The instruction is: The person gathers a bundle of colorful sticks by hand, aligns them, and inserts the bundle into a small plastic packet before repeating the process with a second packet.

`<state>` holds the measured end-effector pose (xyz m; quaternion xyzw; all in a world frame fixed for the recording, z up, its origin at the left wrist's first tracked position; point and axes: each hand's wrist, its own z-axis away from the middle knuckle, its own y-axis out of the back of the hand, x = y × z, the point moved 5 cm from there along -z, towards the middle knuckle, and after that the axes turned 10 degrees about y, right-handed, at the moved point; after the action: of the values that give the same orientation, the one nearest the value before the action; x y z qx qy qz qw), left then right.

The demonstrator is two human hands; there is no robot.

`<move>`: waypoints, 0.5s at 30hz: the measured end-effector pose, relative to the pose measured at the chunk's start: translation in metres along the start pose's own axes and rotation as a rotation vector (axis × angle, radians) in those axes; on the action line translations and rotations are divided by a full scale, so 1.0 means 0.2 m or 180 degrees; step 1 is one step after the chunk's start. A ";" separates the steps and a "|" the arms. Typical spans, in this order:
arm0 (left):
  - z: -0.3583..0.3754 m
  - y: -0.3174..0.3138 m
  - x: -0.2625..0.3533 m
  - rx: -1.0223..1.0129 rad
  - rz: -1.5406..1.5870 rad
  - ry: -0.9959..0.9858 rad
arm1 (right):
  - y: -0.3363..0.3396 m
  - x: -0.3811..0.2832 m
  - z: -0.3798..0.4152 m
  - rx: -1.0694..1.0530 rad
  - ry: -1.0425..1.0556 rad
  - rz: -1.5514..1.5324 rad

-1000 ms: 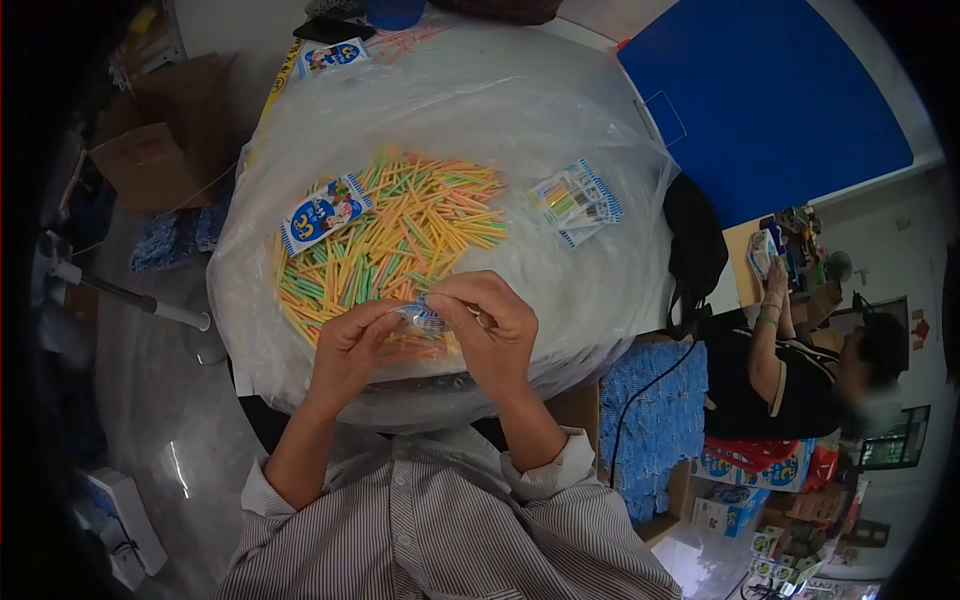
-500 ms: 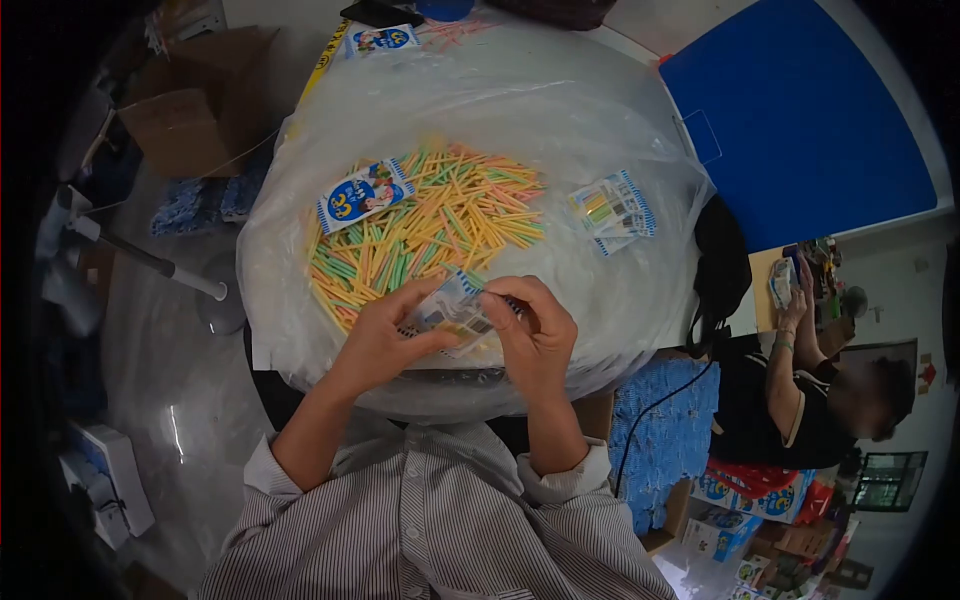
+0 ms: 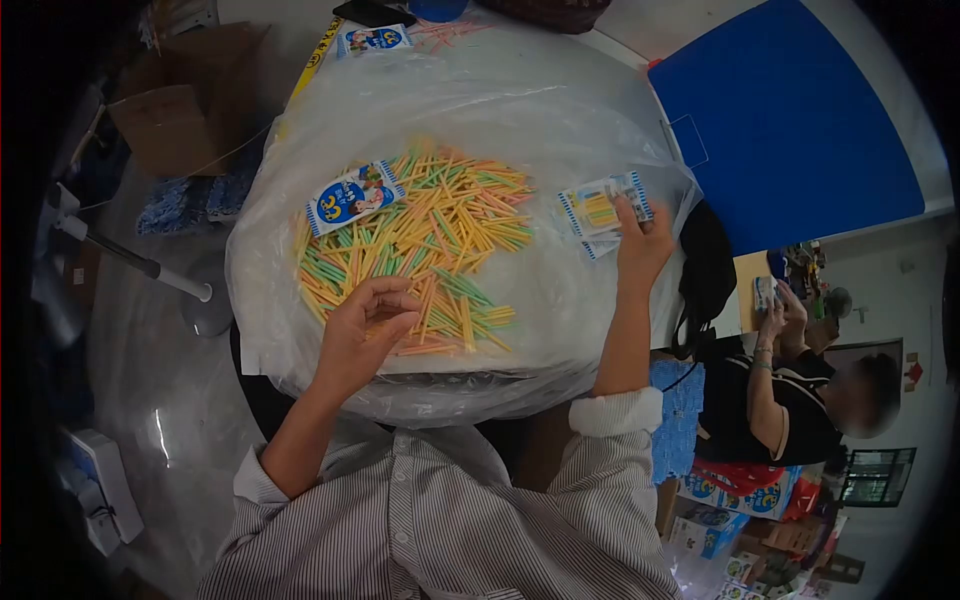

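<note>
- Translucent plastic sheeting point(image 3: 560, 325) covers the table, its wrinkled edge bunched near the striped shirt point(image 3: 420, 510) on my feed.
- My view puts the right hand point(image 3: 643, 245) over the right end of the stacked packets point(image 3: 597, 203); its thumb touches the top one, but I can't tell whether it pinches or merely rests.
- That hand hides one striped end from me, and the lower packet is mostly covered, only its near edge poking out.
- What I can read of the top packet: clear film, yellow and green sticks showing through, blue-striped ends; its print is too small for me.
- I see the left hand point(image 3: 368, 325) released, fingers loosely curled with the thumb apart, beside the near edge of the loose sticks point(image 3: 440, 215).
- Those sticks lie jumbled in yellow, green and pink; a blue-and-white packet point(image 3: 353, 197) sits tilted across their left side.
- Farther off I get another packet point(image 3: 374, 38), beside a dark flat object point(image 3: 374, 12) cut by the frame.
- To the right, a co-worker point(image 3: 765, 400) holds something I can't make out clearly.
</note>
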<state>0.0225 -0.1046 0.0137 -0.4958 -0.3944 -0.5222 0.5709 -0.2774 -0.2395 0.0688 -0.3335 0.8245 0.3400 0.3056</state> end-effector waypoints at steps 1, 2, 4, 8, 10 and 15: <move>0.01 -0.01 -0.01 -0.0059 -0.0026 0.0124 | -0.01 0.00 -0.05 0.0130 0.0120 0.0154; 0.01 -0.01 -0.01 -0.0052 -0.0024 0.0120 | -0.04 0.02 -0.07 0.0126 0.0125 0.0150; 0.01 0.00 -0.02 -0.0001 0.0031 0.0193 | -0.14 0.00 -0.09 -0.0332 0.0272 0.0759; 0.01 0.03 -0.02 0.0074 -0.0022 0.0014 | -0.24 0.03 -0.07 -0.0546 0.0958 0.1888; 0.03 0.07 -0.03 0.0178 0.0074 -0.0019 | -0.21 -0.07 -0.04 -0.0055 0.1634 0.2053; 0.03 0.07 -0.03 0.0182 0.0115 -0.0073 | -0.21 -0.25 0.12 -0.0754 0.2326 0.1535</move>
<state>0.0355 -0.0975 0.0074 -0.4922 -0.4066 -0.4946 0.5897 -0.2092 -0.2263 0.0767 -0.2627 0.8878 0.3535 -0.1336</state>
